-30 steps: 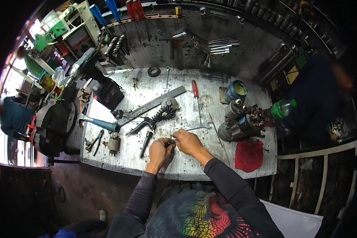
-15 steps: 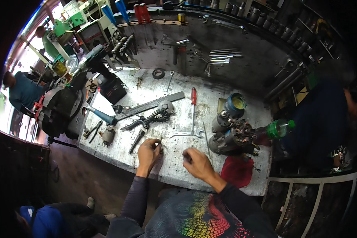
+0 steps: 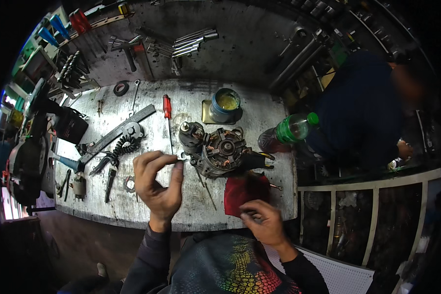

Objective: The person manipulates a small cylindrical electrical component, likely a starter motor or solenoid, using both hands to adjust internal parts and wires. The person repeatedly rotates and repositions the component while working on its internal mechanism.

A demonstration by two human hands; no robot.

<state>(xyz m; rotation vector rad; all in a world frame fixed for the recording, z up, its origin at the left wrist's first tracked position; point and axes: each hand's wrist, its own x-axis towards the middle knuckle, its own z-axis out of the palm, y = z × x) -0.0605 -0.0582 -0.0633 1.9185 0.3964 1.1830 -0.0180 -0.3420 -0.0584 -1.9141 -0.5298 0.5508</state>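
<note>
My left hand (image 3: 157, 188) is raised over the bench, its thumb and forefinger tips brought together in a pinch. Anything between them is too small to make out. Behind it lies an open-end wrench (image 3: 182, 156), its middle hidden by the hand. My right hand (image 3: 265, 223) is at the bench's front edge beside a red cloth (image 3: 236, 196), fingers curled and partly blurred; what they hold, if anything, is hidden. Beyond the cloth sits an opened starter motor (image 3: 225, 149) with copper parts showing. A thin rod (image 3: 206, 188) lies between my hands.
A blue tin of yellowish grease (image 3: 225, 105) and a green-capped bottle (image 3: 291, 128) stand behind the motor. Left on the bench (image 3: 147, 210) lie a red screwdriver (image 3: 167, 107), a flat bar (image 3: 117, 132), a hammer (image 3: 66, 161) and a coiled cord (image 3: 125, 147). A person in dark clothes (image 3: 357, 108) is at right.
My view has swung right, toward the motor. My left hand has risen off the bench with its fingers lifted. My right hand has moved right, to beside the red cloth.
</note>
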